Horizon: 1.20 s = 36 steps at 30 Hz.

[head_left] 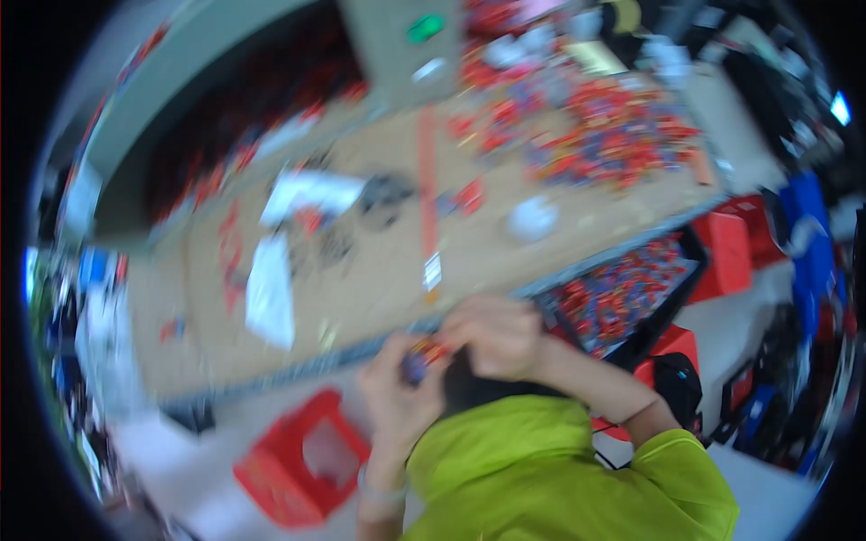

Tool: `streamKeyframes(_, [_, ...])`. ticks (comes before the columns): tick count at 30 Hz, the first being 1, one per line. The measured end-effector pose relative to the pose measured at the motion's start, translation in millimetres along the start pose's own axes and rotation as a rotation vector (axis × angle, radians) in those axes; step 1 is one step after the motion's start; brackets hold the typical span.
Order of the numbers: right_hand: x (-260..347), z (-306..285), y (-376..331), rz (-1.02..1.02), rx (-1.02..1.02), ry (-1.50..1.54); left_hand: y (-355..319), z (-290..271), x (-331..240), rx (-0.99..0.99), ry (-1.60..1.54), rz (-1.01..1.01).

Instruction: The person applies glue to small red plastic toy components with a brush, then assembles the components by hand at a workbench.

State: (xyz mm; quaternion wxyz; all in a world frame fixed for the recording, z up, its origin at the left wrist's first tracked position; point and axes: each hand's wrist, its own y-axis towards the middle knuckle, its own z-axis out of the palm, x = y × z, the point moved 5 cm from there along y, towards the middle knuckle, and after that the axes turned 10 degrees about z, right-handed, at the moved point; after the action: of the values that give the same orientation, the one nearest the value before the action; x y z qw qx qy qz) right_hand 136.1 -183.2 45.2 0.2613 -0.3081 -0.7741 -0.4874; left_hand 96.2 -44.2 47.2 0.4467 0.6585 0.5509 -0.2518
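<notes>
Close to the table's front edge, my left hand (397, 388) is closed around a small red, orange and purple piece (417, 363); blur hides its exact kind. My right hand (492, 335) is beside it, fingers bent and pressed together close to the piece. Whatever the right fingers grip is hidden and smeared by motion. Both hands are in front of my yellow-green top, just off the brown tabletop (379, 288).
Many small red and purple pieces (613, 135) lie heaped at the table's far right, and more fill a black tray (660, 332) to my right. A white round thing (532, 219) and white sheets (271, 293) lie on the table. Red stools (289, 469) stand below.
</notes>
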Motion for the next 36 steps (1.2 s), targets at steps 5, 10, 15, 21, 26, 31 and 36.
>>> streamKeyframes(5, [-31.5, 43.2, -1.9, 0.056, -0.009, 0.229, -1.3, -9.3, 46.9, -0.027, -0.163, -0.105])
streamKeyframes(10, [-33.9, 29.8, -0.9, 0.144, -0.038, 0.229, 11.2, 0.6, 58.2, 0.116, -0.266, -0.077])
streamKeyframes(15, [-39.1, 25.1, 4.5, 0.167, -0.058, 0.217, 19.6, 7.3, 69.7, 0.126, -0.310, -0.091])
streamKeyframes(21, [-40.8, 33.1, 8.0, 0.189, -0.017, 0.210, 16.7, 3.6, 77.2, 0.115, -0.330, -0.070])
streamKeyframes(26, [-38.8, 31.4, 8.9, 0.222, 0.015, 0.207, 15.9, 3.1, 79.3, 0.116, -0.376, -0.097])
streamKeyframes(31, [-39.4, 32.2, 7.2, 0.208, -0.008, 0.214, 14.7, 0.7, 72.2, 0.166, -0.371, -0.148])
streamKeyframes(36, [-39.7, 30.0, 6.6, 0.213, -0.030, 0.221, 12.0, 3.2, 74.0, 0.227, -0.360, -0.221])
